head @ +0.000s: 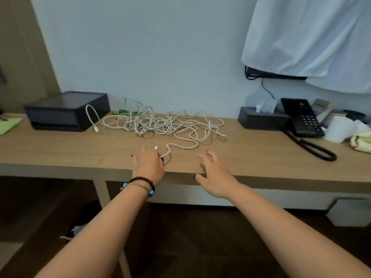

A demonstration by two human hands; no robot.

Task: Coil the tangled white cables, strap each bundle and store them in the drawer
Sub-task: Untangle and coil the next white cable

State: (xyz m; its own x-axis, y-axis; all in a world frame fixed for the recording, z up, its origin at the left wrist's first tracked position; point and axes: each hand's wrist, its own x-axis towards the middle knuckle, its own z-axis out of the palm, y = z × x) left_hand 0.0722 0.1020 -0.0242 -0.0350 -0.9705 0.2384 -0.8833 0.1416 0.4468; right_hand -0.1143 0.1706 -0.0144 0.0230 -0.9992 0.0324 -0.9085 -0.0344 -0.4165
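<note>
Your left hand (149,161) pinches one cable end (156,148) in its fingers at the table (60,149) edge; the tangled cables (160,124) lie beyond; your right hand (212,169) hovers beside, fingers spread, holding nothing

Tabletop (60,145): wooden. Printer (66,111), black, far left of the hands, against the wall. Green paper (9,125) left of it, at the edge. Tissue box (261,118), black, far right; phone (303,117) just beside it, coiled cord (313,148) trailing forward. White cloth (313,37) hanging above.
</note>
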